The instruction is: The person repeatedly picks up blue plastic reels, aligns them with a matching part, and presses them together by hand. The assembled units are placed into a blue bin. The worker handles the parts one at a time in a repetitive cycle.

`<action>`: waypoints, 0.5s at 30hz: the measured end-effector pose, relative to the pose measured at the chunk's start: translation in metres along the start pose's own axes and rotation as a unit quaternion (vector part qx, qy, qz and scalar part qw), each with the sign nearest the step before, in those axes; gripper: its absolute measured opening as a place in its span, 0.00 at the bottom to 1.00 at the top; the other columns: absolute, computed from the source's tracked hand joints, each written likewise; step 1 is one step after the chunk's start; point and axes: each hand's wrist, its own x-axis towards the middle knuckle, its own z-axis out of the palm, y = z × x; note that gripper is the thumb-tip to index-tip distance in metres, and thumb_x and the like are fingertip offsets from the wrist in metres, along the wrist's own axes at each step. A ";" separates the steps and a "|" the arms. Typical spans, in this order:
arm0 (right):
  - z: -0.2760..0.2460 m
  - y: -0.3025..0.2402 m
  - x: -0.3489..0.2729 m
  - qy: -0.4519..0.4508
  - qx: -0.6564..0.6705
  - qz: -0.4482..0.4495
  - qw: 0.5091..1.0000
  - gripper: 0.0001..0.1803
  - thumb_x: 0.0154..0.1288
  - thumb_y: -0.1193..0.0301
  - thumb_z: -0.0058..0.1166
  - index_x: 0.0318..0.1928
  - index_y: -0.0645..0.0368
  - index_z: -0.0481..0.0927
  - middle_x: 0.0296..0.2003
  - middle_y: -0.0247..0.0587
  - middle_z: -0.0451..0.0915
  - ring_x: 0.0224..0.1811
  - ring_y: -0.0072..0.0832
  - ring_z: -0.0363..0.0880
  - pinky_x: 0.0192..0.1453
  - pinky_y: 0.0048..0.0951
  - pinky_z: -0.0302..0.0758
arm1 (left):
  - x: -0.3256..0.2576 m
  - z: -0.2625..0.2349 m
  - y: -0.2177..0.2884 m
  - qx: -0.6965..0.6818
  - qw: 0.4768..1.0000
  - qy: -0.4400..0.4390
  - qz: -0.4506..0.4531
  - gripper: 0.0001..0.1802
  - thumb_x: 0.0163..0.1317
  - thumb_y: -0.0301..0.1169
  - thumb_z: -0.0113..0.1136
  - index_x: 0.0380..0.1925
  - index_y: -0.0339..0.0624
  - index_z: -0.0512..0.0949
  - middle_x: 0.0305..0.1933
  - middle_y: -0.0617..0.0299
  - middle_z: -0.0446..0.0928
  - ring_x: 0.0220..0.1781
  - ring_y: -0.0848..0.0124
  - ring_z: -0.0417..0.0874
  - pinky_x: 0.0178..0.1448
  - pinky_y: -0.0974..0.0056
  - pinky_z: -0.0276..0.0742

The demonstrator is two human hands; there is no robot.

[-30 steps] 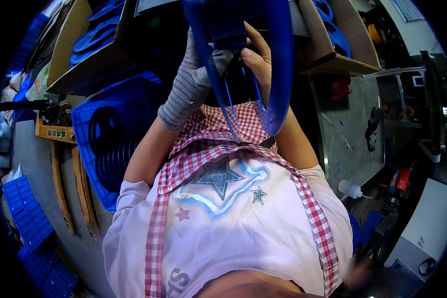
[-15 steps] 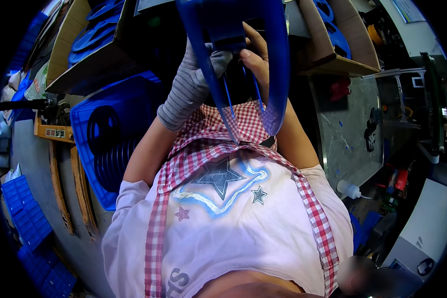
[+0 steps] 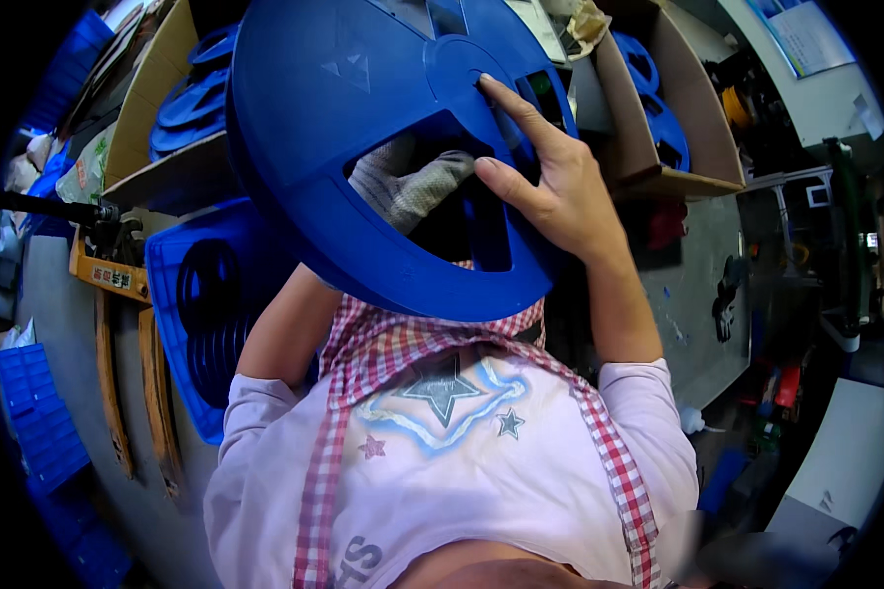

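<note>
A large blue plastic reel (image 3: 304,108) with cut-out openings is tilted in front of my chest, its round face toward me. My left hand (image 3: 408,187), in a grey knitted glove, is behind that face and shows through the lower opening. Its fingers are bent and grip the reel from inside; part of the hand is hidden. My bare right hand (image 3: 560,187) lies over the right side of the reel. The index fingertip touches the hub near its centre hole, and the thumb stretches apart from it beside the opening. The other right fingers are mostly out of sight.
Cardboard boxes (image 3: 697,108) holding blue reel parts stand at both sides ahead. On the left are a blue crate (image 3: 182,324) with black rings, and an orange pallet truck (image 3: 108,270). A grey worktop (image 3: 707,314) and a white plastic bottle (image 3: 692,420) are to the right.
The reel has turned from edge-on to face toward me. My right hand has come from between its two discs onto the face, its index finger and thumb spreading. The left hand stays inside.
</note>
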 end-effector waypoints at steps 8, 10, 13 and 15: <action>-0.034 0.061 0.152 -0.111 -0.102 -0.011 0.989 0.45 0.50 0.37 0.57 0.69 0.31 0.63 0.60 0.55 0.71 0.61 0.50 0.71 0.65 0.45 0.68 | 0.143 -0.141 0.017 -0.070 0.984 -0.103 0.125 0.14 0.68 0.30 0.54 0.52 0.40 0.74 0.44 0.60 0.80 0.48 0.71 0.81 0.54 0.66 0.80; -0.034 0.076 0.207 -0.105 -0.159 -0.031 0.981 0.41 0.54 0.41 0.57 0.68 0.36 0.64 0.59 0.56 0.72 0.63 0.49 0.70 0.66 0.43 0.66 | 0.178 -0.185 0.024 -0.062 0.983 -0.119 0.126 0.13 0.68 0.28 0.53 0.50 0.40 0.76 0.43 0.61 0.80 0.47 0.72 0.81 0.54 0.67 0.79; -0.029 0.082 0.267 -0.127 -0.242 0.040 0.961 0.37 0.60 0.41 0.51 0.69 0.31 0.63 0.62 0.56 0.70 0.65 0.50 0.67 0.68 0.41 0.62 | 0.200 -0.190 0.040 -0.103 0.993 -0.026 0.044 0.14 0.70 0.28 0.49 0.53 0.40 0.75 0.46 0.59 0.80 0.49 0.72 0.81 0.56 0.69 0.79; -0.027 0.096 0.285 -0.120 -0.261 0.068 0.955 0.37 0.59 0.39 0.50 0.69 0.29 0.62 0.62 0.56 0.69 0.65 0.51 0.67 0.69 0.42 0.62 | 0.216 -0.183 0.036 -0.061 0.997 0.028 0.035 0.15 0.70 0.28 0.48 0.55 0.40 0.74 0.49 0.58 0.79 0.52 0.71 0.81 0.58 0.69 0.78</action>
